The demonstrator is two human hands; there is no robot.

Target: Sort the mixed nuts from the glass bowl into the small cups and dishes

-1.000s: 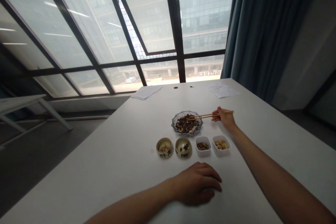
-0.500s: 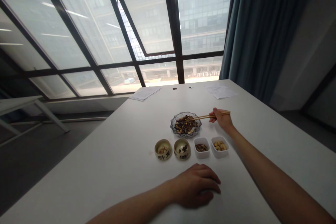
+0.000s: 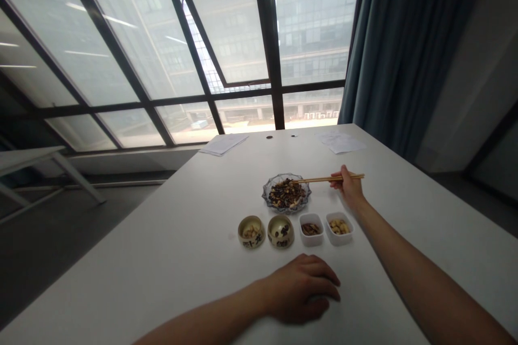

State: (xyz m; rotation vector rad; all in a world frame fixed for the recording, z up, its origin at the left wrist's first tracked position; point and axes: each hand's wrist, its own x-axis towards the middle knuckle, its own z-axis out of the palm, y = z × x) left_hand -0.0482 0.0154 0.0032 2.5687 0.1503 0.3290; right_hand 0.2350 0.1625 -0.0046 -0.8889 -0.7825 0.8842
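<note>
My right hand [image 3: 348, 184] is closed around a pair of wooden chopsticks [image 3: 319, 179], held almost level. Their tips reach over a clear scalloped glass bowl [image 3: 265, 194] heaped with a dark and pale mix of small dried pieces [image 3: 286, 194]; whether they pinch a piece I cannot tell. Resting on the table, my left hand [image 3: 303, 287] has its fingers apart and holds nothing. In front of it stand a beige bowl [image 3: 251, 242] with pale pieces, a second beige bowl [image 3: 280, 241] with dark pieces, a white tub [image 3: 311, 241] of brown slivers and another white tub [image 3: 340, 239] of yellowish pieces.
The white table [image 3: 182, 237] carries papers [image 3: 224, 144] at its far left and more papers [image 3: 342, 142] at its far right. Beyond it are large windows, one tilted ajar, and a blue curtain [image 3: 388, 64]. Another table [image 3: 32, 156] stands off to the left.
My right hand has shifted slightly right with the chopsticks, which now lie flatter, their tips nearer the back of the glass bowl. My left hand has hardly moved.
</note>
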